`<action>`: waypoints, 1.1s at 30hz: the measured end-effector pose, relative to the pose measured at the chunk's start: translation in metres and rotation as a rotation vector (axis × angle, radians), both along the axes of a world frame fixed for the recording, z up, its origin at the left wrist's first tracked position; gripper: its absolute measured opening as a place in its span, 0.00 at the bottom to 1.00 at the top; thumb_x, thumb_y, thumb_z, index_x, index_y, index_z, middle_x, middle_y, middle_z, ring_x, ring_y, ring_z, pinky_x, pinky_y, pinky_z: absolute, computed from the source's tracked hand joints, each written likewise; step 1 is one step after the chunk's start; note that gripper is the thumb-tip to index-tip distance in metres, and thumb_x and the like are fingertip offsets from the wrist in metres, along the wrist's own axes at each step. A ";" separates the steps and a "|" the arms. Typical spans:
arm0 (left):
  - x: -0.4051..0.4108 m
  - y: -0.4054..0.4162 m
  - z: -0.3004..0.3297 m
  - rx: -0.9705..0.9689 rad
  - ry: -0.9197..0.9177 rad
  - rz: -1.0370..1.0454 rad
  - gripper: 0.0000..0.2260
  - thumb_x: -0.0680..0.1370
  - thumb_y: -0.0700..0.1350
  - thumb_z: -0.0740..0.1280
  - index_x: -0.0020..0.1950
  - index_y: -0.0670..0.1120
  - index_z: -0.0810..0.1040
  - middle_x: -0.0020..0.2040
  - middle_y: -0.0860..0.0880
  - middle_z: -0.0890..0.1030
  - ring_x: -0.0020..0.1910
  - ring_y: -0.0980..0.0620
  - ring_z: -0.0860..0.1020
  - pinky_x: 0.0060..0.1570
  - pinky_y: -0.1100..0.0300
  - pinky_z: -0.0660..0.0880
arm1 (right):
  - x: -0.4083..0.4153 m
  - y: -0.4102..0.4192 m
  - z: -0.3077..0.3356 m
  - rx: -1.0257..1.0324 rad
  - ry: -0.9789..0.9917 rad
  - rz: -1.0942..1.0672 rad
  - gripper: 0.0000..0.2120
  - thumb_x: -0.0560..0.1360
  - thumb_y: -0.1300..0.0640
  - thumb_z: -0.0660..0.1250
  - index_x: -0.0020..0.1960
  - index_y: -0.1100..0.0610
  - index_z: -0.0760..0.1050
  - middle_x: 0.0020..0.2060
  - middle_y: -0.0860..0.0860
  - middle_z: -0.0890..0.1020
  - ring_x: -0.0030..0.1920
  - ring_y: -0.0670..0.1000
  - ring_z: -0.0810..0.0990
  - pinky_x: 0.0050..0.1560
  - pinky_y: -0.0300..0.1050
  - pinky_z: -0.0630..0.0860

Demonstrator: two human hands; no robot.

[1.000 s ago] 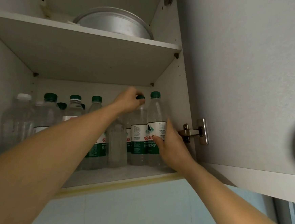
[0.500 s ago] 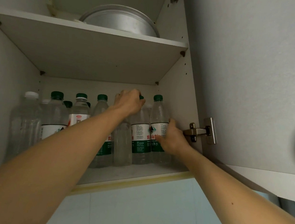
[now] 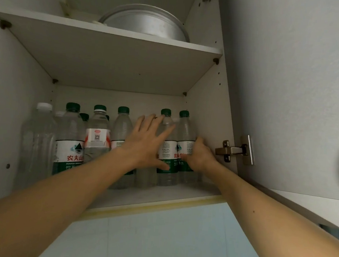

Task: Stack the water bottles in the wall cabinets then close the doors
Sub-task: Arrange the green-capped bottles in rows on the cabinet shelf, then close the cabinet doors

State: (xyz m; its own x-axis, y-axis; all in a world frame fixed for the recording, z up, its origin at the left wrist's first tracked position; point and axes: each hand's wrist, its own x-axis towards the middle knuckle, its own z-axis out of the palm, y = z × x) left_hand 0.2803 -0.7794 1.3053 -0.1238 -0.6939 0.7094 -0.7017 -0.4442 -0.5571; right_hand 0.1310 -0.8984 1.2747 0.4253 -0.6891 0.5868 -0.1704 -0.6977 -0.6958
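Several clear water bottles stand upright on the lower shelf (image 3: 159, 195) of the open wall cabinet, most with green caps. My left hand (image 3: 147, 144) is open, its fingers spread flat against the fronts of the middle bottles; the fingertips touch the second bottle from the right (image 3: 166, 113). My right hand (image 3: 200, 156) is curled around the label area of the rightmost bottle (image 3: 184, 129), next to the cabinet's right wall. Further left stand a red-labelled bottle (image 3: 98, 138), a green-labelled bottle (image 3: 69, 153) and a white-capped bottle (image 3: 39, 138). More bottles stand behind, partly hidden.
The cabinet door (image 3: 289, 87) stands open on the right, held by a metal hinge (image 3: 234, 150). The upper shelf (image 3: 109, 62) carries a round metal pan (image 3: 146, 23). Pale blue wall tiles (image 3: 156, 238) lie below the cabinet.
My left hand has let go of a bottle's cap and dropped lower, fingers now spread over the bottle fronts. My right hand stays on the rightmost bottle.
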 end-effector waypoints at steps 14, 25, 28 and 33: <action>-0.025 0.017 -0.023 -0.014 0.198 -0.047 0.53 0.72 0.70 0.69 0.83 0.50 0.41 0.82 0.39 0.42 0.81 0.37 0.43 0.78 0.37 0.42 | -0.054 0.055 -0.020 -0.190 0.012 -0.012 0.20 0.79 0.59 0.69 0.70 0.56 0.69 0.64 0.54 0.80 0.61 0.50 0.79 0.49 0.35 0.77; -0.176 0.078 -0.011 -0.230 0.672 -0.948 0.23 0.84 0.56 0.60 0.76 0.48 0.68 0.75 0.49 0.68 0.73 0.52 0.67 0.67 0.58 0.63 | -0.219 0.174 0.006 -0.501 -0.433 -0.274 0.12 0.81 0.53 0.65 0.64 0.54 0.77 0.60 0.49 0.79 0.57 0.43 0.77 0.48 0.21 0.67; -0.231 0.078 -0.015 -0.185 0.661 -1.002 0.24 0.84 0.57 0.57 0.78 0.49 0.66 0.77 0.49 0.65 0.75 0.52 0.64 0.70 0.59 0.61 | -0.269 0.198 0.011 -0.565 -0.502 -0.336 0.12 0.82 0.55 0.64 0.64 0.56 0.77 0.63 0.51 0.76 0.58 0.43 0.75 0.51 0.20 0.67; -0.325 0.069 -0.028 -0.141 0.764 -1.128 0.29 0.83 0.62 0.56 0.81 0.53 0.57 0.80 0.51 0.57 0.78 0.51 0.56 0.74 0.55 0.56 | -0.343 0.228 0.003 -0.707 -0.416 -0.466 0.15 0.83 0.52 0.63 0.68 0.54 0.75 0.70 0.49 0.70 0.69 0.48 0.71 0.68 0.51 0.73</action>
State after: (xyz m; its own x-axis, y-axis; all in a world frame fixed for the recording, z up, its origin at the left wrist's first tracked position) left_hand -0.0444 -0.7102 1.2776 -0.1182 -0.3950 0.9111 -0.8264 0.5478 0.1303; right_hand -0.2119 -0.6708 1.2774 -0.1413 -0.1635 0.9764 -0.3714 -0.9055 -0.2054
